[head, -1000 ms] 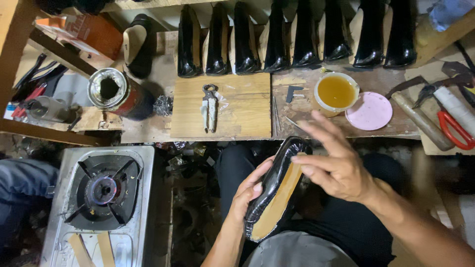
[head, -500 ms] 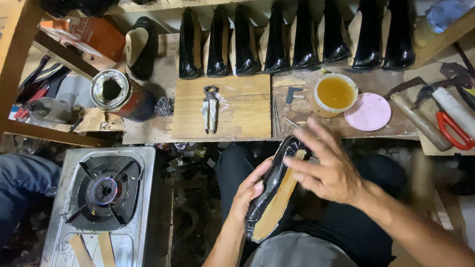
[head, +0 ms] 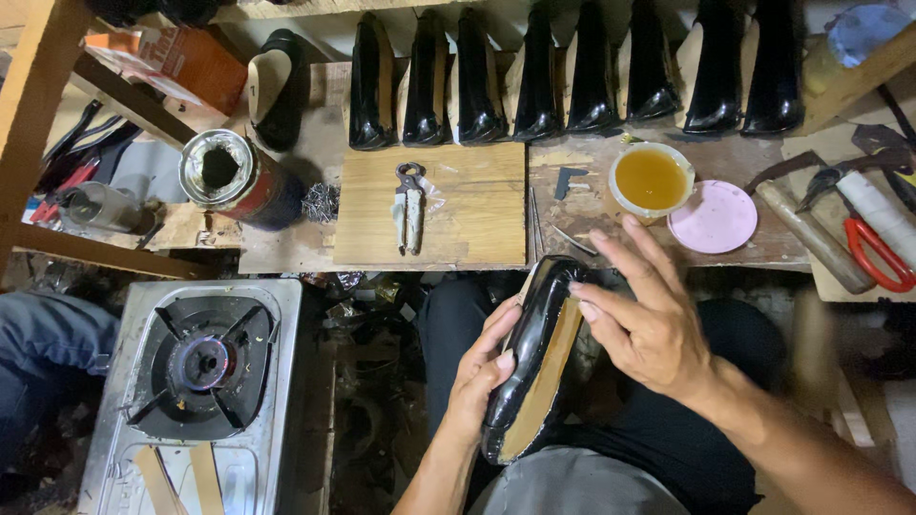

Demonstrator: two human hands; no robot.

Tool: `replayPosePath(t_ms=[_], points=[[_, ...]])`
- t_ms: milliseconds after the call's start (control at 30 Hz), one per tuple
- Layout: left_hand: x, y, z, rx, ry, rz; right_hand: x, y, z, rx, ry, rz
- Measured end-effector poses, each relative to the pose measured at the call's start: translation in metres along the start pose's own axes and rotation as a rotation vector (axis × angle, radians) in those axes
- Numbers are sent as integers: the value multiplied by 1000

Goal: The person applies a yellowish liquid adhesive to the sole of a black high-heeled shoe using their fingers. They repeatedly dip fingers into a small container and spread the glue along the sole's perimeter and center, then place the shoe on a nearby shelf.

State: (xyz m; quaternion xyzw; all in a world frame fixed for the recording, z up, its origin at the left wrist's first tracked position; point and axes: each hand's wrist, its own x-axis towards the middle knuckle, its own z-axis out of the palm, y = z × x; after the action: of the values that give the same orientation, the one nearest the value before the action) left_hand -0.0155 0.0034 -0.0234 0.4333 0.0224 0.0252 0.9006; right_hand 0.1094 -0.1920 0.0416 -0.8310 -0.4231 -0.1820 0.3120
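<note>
**A black shoe upper in my lap, sole side up**

My left hand (head: 482, 377) curls around the glossy black shoe upper (head: 528, 358), fingers closed along its left edge, thumb up against the leather. The shoe lies tilted over my lap, just below the workbench (head: 286, 253) edge, its tan insole (head: 544, 381) facing up. My right hand (head: 649, 319) rests on the shoe's upper right side with fingers spread wide; the fingertips touch the rim near the toe, gripping nothing fully.

On the bench ahead, a pair of pincers (head: 408, 205) lies on a wooden board (head: 468, 205). To the right sits a bowl of amber glue (head: 651, 178), with a pink round lid (head: 713, 216) just beside it. A row of black shoes (head: 572, 76) stands along the back. An open tin can (head: 229, 176) sits at the left, and a gas stove (head: 196, 381) is on the floor beside my left knee.
</note>
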Motion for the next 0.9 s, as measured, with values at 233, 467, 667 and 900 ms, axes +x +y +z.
replayPosePath(t_ms=[233,467,667,900], points=[[-3,3,-6,-183,93,-145,5,81,3,-199,-69,203],[-8,-2,-8,-357,87,-188,2,151,15,-287,-145,211],[-12,2,-5,-394,60,-193,-3,123,5,-89,-143,365],[0,4,7,-335,35,-206,-10,25,5,547,-83,129]])
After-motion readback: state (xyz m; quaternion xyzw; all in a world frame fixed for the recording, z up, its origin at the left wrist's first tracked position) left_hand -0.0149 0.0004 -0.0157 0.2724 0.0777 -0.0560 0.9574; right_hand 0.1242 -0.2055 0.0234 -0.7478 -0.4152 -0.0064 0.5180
